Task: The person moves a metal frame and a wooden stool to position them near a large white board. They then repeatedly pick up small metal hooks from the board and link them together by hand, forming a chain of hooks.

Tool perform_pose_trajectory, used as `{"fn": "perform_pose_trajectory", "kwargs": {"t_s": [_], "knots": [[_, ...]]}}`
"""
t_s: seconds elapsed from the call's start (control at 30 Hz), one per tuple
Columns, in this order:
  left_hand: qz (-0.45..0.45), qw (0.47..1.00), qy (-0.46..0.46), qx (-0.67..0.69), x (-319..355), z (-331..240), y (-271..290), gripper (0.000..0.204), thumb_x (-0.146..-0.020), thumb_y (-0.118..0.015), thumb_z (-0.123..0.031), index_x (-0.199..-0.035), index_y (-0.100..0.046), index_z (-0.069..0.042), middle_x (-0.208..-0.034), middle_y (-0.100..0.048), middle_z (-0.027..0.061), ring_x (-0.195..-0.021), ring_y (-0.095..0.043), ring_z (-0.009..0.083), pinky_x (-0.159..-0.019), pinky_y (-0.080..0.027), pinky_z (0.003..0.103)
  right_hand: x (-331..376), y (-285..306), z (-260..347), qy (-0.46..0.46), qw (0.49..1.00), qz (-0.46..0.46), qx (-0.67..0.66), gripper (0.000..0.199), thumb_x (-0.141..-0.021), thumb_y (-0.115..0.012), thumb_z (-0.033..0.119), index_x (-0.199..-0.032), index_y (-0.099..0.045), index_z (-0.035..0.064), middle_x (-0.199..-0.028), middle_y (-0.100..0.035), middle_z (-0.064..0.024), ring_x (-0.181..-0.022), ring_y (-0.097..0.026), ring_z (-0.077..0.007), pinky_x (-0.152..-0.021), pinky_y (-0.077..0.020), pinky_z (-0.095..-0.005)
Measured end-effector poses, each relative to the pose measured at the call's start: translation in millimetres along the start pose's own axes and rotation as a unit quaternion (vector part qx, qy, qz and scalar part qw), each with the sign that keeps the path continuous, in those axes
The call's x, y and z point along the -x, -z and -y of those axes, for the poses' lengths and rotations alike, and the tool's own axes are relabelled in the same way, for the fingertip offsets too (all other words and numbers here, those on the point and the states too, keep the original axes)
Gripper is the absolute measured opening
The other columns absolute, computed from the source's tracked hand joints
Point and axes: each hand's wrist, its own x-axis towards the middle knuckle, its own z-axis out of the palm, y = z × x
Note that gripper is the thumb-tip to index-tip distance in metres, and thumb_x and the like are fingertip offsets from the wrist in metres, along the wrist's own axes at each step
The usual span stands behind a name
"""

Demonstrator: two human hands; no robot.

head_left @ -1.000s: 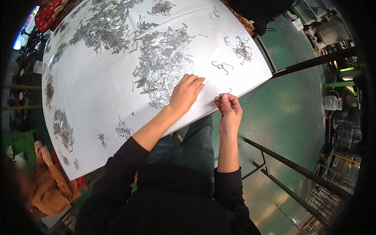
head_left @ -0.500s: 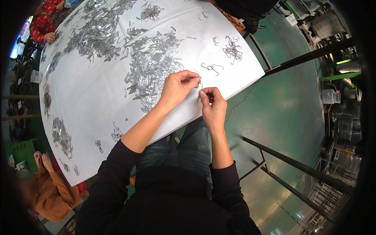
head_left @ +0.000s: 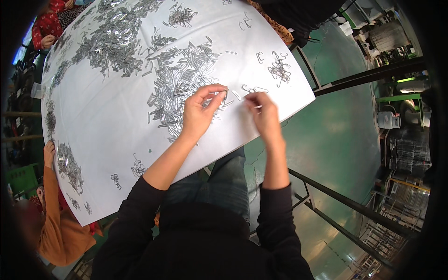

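My left hand [head_left: 199, 112] hovers over a heap of small silver metal pieces [head_left: 179, 79] on the white table [head_left: 107, 135], its fingertips pinched on one small metal piece [head_left: 223, 94]. My right hand [head_left: 262, 113] is close beside it near the table's front edge, fingers curled around a thin bent wire [head_left: 254, 89]. Both forearms come up from the lower edge in black sleeves.
More heaps of metal pieces [head_left: 112, 42] lie farther back. A tangle of wire hooks [head_left: 279, 70] sits to the right. A person in orange [head_left: 56, 224] works at the left edge, another in red [head_left: 49, 32] at the top left. Black rails [head_left: 345, 205] cross the green floor.
Both hands moved up onto the table, from its edge to the front of the heap. They came together, and now sit slightly apart, each pinching a piece.
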Motion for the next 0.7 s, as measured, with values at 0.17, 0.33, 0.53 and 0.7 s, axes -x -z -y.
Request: {"fn": "perform_pose_trajectory", "kwargs": {"t_s": [0.17, 0.33, 0.53, 0.7], "knots": [[-0.030, 0.999, -0.012, -0.039, -7.6, 2.3, 18.8, 0.011, -0.083, -0.065, -0.007, -0.094, -0.067, -0.005, -0.094, -0.065, 0.0042, -0.086, -0.060, 0.0118, -0.079, -0.047, 0.025, -59.6, 33.1, -45.9, -0.018, 0.960, 0.057, 0.272, 0.012, -0.081, -0.061, 0.016, -0.086, -0.063, 0.0053, -0.090, -0.061, -0.0112, -0.080, -0.062, -0.0308, -0.070, -0.0486, -0.0394], [-0.017, 0.996, -0.037, -0.082, -2.3, -0.1, 28.6, 0.012, -0.082, -0.066, -0.006, -0.094, -0.067, -0.004, -0.091, -0.064, 0.0053, -0.086, -0.060, 0.0138, -0.078, -0.046, 0.025, -48.4, 26.6, -46.5, 0.017, 0.958, 0.081, 0.276, 0.015, -0.082, -0.060, 0.015, -0.085, -0.059, 0.0006, -0.088, -0.063, -0.0150, -0.083, -0.062, -0.0313, -0.071, -0.0484, -0.0395], [-0.004, 0.997, -0.053, -0.059, 14.3, -3.5, 26.4, 0.011, -0.081, -0.066, -0.005, -0.092, -0.066, -0.004, -0.091, -0.064, 0.0058, -0.086, -0.059, 0.0144, -0.077, -0.046, 0.026, 17.6, -9.8, 12.1, -0.088, 0.985, 0.009, -0.148, 0.015, -0.084, -0.061, 0.007, -0.097, -0.061, -0.0006, -0.078, -0.063, -0.0072, -0.074, -0.057, -0.0143, -0.071, -0.0460, -0.0265], [0.004, 0.998, -0.050, -0.042, 29.7, -14.9, 17.3, 0.011, -0.080, -0.065, -0.002, -0.091, -0.065, -0.004, -0.090, -0.063, 0.0055, -0.085, -0.059, 0.0142, -0.076, -0.047, 0.027, 47.2, -17.9, 51.1, -0.146, 0.918, -0.007, -0.368, 0.013, -0.086, -0.063, 0.010, -0.092, -0.062, -0.0008, -0.080, -0.062, -0.0030, -0.073, -0.055, -0.0093, -0.064, -0.0426, -0.0214]]}}
